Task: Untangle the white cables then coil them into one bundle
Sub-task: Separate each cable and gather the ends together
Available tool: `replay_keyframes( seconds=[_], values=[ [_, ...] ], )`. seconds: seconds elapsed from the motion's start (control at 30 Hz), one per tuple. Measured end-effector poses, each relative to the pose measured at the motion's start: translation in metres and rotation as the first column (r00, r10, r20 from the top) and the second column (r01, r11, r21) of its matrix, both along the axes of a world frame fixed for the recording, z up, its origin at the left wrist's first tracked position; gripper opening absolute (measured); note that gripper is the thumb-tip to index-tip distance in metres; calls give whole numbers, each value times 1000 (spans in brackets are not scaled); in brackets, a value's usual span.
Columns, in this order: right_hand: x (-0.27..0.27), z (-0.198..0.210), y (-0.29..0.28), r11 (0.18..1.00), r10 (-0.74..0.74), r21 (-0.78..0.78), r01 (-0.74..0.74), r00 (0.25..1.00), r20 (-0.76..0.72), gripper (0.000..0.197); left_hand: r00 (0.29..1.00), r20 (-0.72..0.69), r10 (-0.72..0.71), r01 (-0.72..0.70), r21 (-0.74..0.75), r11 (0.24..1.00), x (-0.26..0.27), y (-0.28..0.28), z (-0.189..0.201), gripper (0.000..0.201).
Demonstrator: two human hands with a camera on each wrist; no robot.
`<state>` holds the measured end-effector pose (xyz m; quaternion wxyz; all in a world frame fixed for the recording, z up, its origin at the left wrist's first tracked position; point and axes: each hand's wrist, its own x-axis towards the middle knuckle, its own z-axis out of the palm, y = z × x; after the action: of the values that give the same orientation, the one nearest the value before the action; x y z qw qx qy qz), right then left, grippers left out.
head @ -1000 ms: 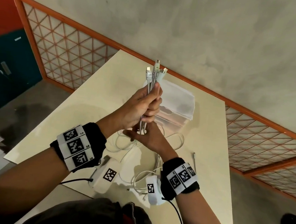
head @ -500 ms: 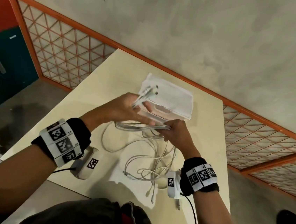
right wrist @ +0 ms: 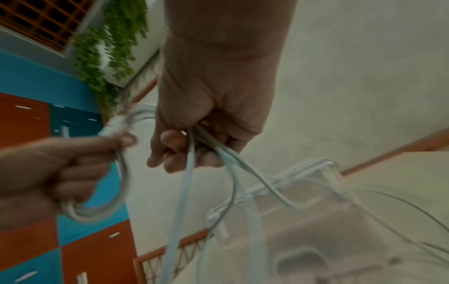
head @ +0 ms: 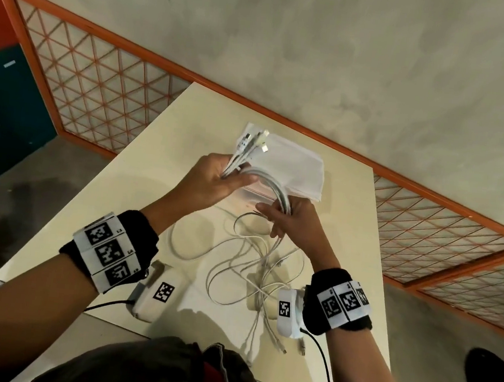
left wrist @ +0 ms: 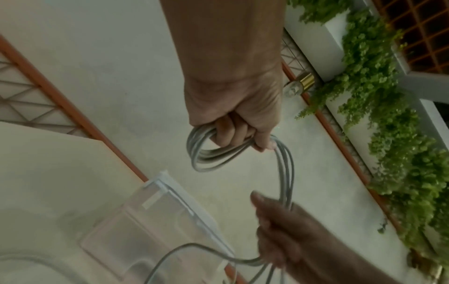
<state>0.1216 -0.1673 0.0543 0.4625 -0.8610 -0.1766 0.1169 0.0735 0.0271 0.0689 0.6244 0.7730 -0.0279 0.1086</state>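
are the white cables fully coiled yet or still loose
Partly coiled. The left hand grips one loop of the white cables, the right hand feeds them, and the rest lies spread on the table.

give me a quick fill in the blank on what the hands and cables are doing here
1. The left hand grips the white cables just below their ____.
2. The right hand holds the cables where they arc over a clear plastic ____.
3. The loose cable ends trail down onto the ____.

Missing words: connectors; box; table
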Motion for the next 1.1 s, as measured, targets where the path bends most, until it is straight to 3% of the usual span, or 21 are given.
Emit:
replay_keyframes(
  seconds=[0.17,0.33,0.43,0.5,0.6,0.7,0.77,0.87,0.97,1.1],
  values=[
    [7,-20,-22,1000,-9,-25,8,999,-48,32,990,83,117,-103,-163,981,4,4,9,29],
    [20,-32,-49,972,-6,-234,30,995,102,30,972,82,222,-199,-224,954,5,7,5,21],
    [26,-30,-68,954,-61,-281,105,985,161,26,959,38,281,-263,-258,930,6,19,-5,16],
    [30,-24,-78,964,-103,-230,134,985,141,25,940,-11,340,-336,-193,922,7,26,-15,15],
    [36,-7,-89,977,-213,-12,215,975,64,40,904,-100,416,-419,-17,908,9,32,-33,27],
    [38,11,-89,973,-231,31,229,970,80,51,885,-312,346,-300,187,936,10,34,-51,24],
    [36,23,-87,981,-195,-5,196,977,86,53,854,-437,284,-200,229,953,8,35,-61,16],
    [31,33,-82,978,-170,-102,182,978,124,71,830,-514,216,-140,184,973,4,32,-65,28],
    [29,29,-79,926,-153,-313,212,967,203,64,879,-428,208,-194,77,978,3,24,-57,7],
    [26,14,-70,823,-83,-543,165,981,173,53,922,-288,258,-293,-84,952,6,7,-34,11]
  ],
)
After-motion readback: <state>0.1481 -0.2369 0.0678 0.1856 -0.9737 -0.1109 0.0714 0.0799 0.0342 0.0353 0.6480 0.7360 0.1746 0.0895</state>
